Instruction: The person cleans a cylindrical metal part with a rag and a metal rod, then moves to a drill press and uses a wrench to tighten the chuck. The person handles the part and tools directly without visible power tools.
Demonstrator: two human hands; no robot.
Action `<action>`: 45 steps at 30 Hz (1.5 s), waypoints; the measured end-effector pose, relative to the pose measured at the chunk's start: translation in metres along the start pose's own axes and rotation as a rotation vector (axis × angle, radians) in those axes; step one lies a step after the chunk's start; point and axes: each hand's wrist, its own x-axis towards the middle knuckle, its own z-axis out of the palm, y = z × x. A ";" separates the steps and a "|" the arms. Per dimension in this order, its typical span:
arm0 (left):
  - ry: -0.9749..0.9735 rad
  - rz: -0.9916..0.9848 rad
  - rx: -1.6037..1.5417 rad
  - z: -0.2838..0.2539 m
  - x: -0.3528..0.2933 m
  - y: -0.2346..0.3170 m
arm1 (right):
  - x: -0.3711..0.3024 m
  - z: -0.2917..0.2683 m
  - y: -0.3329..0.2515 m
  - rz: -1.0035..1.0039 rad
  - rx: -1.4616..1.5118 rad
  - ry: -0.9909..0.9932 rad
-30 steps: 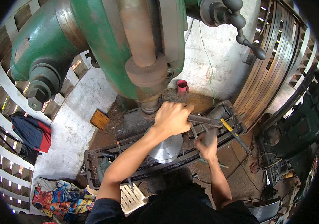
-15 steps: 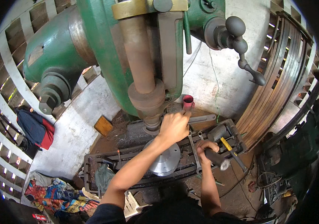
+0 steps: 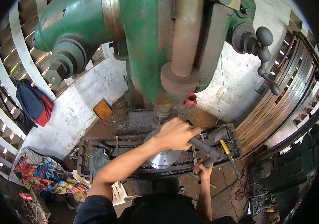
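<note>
In front of the green drilling machine (image 3: pixel 142 56), my left hand (image 3: pixel 176 133) is closed around a dark metal bar-shaped tool with a thick, rounded end (image 3: pixel 213 156). Its exact kind does not show. My right hand (image 3: pixel 203 170) closes on the lower part of that thick end. Below my left forearm lies a silvery round metal flange (image 3: pixel 163 159) on the slotted machine table (image 3: pixel 129 174), partly covered by the wrist. The machine's spindle (image 3: pixel 162 115) comes down just behind the flange. A wrench (image 3: pixel 194 154) lies between my hands and is partly hidden.
On the table's right are a dark cylindrical piece (image 3: pixel 218 134) and a yellow-and-black handled tool (image 3: pixel 228 151). A grey-green cloth (image 3: pixel 99 162) lies at its left. Behind stands a red cup (image 3: pixel 191 100). The crank handle (image 3: pixel 265 46) juts out at upper right.
My view has shifted, so the machine appears farther right. The dark tool has turned: its bar now runs from my left hand toward my right. Both hands sit lower.
</note>
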 end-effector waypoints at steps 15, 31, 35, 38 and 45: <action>-0.074 0.073 -0.130 0.023 -0.118 0.004 | -0.068 -0.007 -0.022 0.254 -1.042 0.117; -0.130 -0.566 -0.381 0.070 -0.241 0.066 | -0.046 -0.011 -0.007 0.315 -1.092 0.196; -0.108 -0.503 -0.378 0.071 -0.243 0.069 | -0.021 -0.043 0.000 0.185 -1.234 0.147; -0.083 -0.391 -0.378 0.077 -0.244 0.068 | -0.001 -0.061 0.010 0.056 -1.107 0.097; -0.075 -0.318 -0.365 0.091 -0.233 0.080 | 0.039 -0.079 -0.001 -0.044 -1.509 0.118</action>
